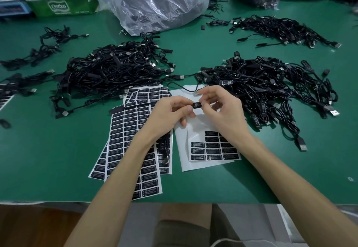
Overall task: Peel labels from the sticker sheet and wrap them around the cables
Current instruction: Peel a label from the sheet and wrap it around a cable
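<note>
The green tabletop (58, 150) carried heaps of black cables (108, 70), and plastic bags (160, 4) stood at its far edge. A green-white carton (58, 4) read "Cestbon" (with Chinese characters above). The sticker sheet (197, 151), its labels reading "LED CONTROLLER", lay below both hands. The left hand (170, 109) and the right hand (222, 109) pinched one labelled cable part (197, 105) between them.

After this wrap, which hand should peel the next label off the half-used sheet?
Right, probably. The remaining labels on the half-used sheet lie beside the right hand's wrist. The left hand grips the controller above the full sheets, farther from those labels.
</note>
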Demonstrator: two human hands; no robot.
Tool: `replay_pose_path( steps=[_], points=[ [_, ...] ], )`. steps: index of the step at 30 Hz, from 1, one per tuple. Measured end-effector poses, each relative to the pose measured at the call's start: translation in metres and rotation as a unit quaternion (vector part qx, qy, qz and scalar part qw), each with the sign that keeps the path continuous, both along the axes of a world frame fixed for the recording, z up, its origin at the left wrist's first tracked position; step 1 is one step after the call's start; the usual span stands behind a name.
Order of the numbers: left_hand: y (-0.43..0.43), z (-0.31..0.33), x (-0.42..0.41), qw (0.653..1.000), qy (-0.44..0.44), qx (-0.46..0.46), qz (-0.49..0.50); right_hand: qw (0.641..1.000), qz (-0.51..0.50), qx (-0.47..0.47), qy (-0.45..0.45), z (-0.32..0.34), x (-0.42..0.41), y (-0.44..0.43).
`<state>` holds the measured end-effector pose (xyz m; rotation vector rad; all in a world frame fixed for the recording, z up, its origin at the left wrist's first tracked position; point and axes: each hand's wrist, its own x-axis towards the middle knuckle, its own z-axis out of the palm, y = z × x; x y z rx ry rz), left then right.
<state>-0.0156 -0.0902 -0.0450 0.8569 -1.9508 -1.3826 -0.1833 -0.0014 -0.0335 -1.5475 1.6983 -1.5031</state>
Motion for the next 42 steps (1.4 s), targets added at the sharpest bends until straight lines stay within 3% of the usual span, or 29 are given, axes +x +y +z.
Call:
replay_pose_path(
  steps=[42],
  points=[
    [0.004,0.0027,0.0002,1.0,-0.002,-0.012,0.004,0.998,-0.009,0.031,0.054,-0.0015,0.0012,-0.0017]
  ],
)
